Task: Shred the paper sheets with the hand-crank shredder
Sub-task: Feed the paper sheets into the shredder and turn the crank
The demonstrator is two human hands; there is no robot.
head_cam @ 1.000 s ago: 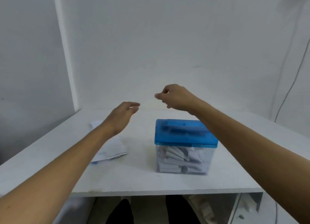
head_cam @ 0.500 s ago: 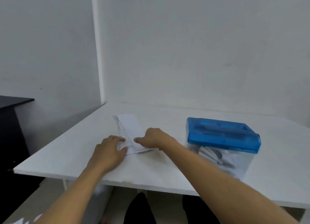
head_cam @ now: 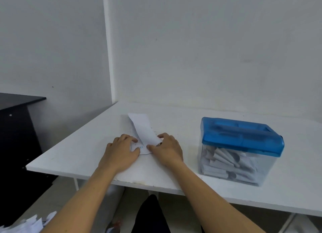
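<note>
Blue-lidded shredder (head_cam: 242,136), clear bin (head_cam: 272,165) holding paper rolls (head_cam: 224,158)

Blue marks on the paper sheets (head_cam: 142,126) are too blurred to read.

The shredder (head_cam: 240,138) is standing on the right part of the counter (head_cam: 83,145), blocking any low sweep there, while its blue lid is lying open to reach from above. A bare strip of counter is running between it and the right grip (head_cam: 167,150), leaving room to pass. The left grip (head_cam: 120,152), pressing, and the right, pinching, are crowding the near end of the paper sheets (head_cam: 142,126). The wall (head_cam: 191,58) is closing off the far edge. A dark cabinet (head_cam: 15,128) is standing apart on the left.
</note>
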